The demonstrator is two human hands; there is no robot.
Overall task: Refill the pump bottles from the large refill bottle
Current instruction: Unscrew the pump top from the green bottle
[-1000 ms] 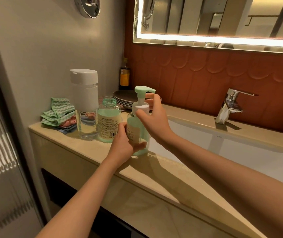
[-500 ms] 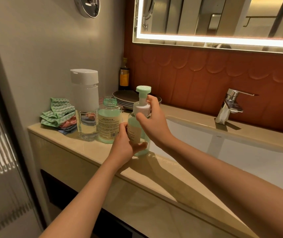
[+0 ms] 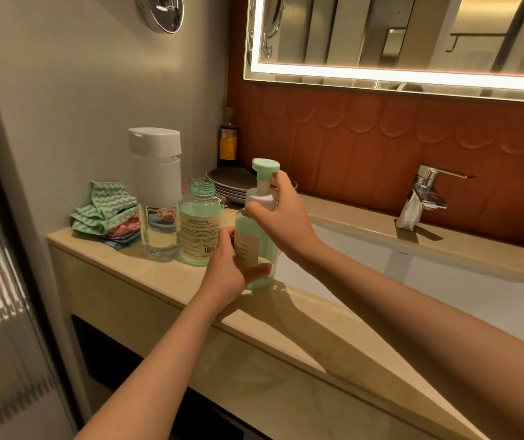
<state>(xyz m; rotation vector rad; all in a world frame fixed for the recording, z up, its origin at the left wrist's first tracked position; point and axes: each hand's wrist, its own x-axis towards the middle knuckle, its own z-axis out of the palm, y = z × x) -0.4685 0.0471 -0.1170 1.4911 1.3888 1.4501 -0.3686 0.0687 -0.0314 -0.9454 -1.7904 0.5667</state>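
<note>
A pump bottle with green liquid and a green pump head stands on the counter edge beside the sink. My left hand grips its lower body. My right hand grips the white collar under the pump head. An open, capless refill bottle with green liquid and a label stands just left of it. Further left stands a tall dispenser with a white top and a clear base.
Folded green and pink cloths lie at the counter's left end. Stacked dark plates and a dark bottle sit at the back. The white sink basin and chrome faucet are on the right. The beige counter runs along the front.
The pump head has turned under my right hand, its nozzle swinging from pointing right to facing away. My left hand keeps its grip on the bottle body.
</note>
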